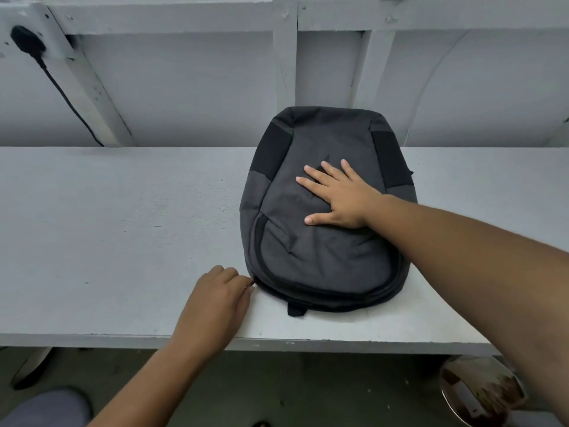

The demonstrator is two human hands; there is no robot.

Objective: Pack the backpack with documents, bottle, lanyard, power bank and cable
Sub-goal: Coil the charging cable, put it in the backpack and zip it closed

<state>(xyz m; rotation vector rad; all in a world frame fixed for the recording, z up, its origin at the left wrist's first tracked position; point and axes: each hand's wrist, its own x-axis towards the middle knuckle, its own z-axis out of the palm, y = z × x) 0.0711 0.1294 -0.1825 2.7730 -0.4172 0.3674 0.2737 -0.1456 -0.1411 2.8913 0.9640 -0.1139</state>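
One long grey-painted table (123, 241) fills the view, and the dark grey backpack (323, 251) lies flat on it, right of centre, its carry loop (296, 310) pointing toward the near edge. The right hand (338, 195) rests palm-down on the bag's front panel, fingers straight and spread, pressing the fabric and gripping nothing. The left hand (215, 300) sits on the table at the bag's near left corner with its fingers curled, the tips touching the end of the zip (261, 238). Whether they pinch a zip pull cannot be told, since the fingertips hide it.

No documents, bottle, lanyard or power bank lie anywhere in view, and the zip line looks closed along its visible arc. The likeliest reading is that the contents are inside and the closing is at its end, though the creased, fairly flat panel leaves that uncertain.

Below the table's right end stands a shiny metal vessel (474, 392), well clear of both hands. On the back wall, far left, a black plug (26, 38) trails a cord (70, 103) down behind the table. Nothing obstructs the bag.
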